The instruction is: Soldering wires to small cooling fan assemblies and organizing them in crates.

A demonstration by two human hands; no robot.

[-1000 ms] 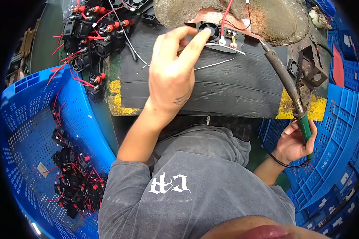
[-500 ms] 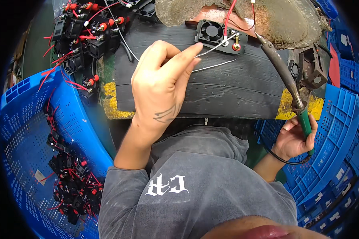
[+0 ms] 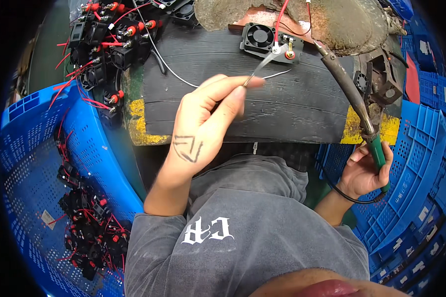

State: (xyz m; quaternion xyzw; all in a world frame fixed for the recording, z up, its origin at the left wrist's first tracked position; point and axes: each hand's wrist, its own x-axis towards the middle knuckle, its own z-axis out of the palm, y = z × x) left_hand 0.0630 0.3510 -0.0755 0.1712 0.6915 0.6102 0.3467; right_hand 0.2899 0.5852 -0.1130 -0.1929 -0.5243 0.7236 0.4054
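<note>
My left hand pinches a thin silvery solder wire between thumb and forefinger. Its blurred end points up at the terminals of a small black fan module on the bench. Red wires and a red-ringed brass terminal sit on that module. Another silvery strand shows beyond my fingers; whether it joins the pinched piece is hidden. In my right hand, at the bench's front right, the green handle of a soldering iron is held loosely. Its tip rests near a brown plate, apart from the module.
Fan modules with red wires pile up at the back left. More lie in a blue crate on the left. A metal bracket stands at the right bench corner, above a blue crate. A crusted grey slab lies at the back.
My left hand has drawn back toward me and turned, taking the wire's end from the brass terminal side. The fan module has shifted slightly left. My right hand stays almost still.
</note>
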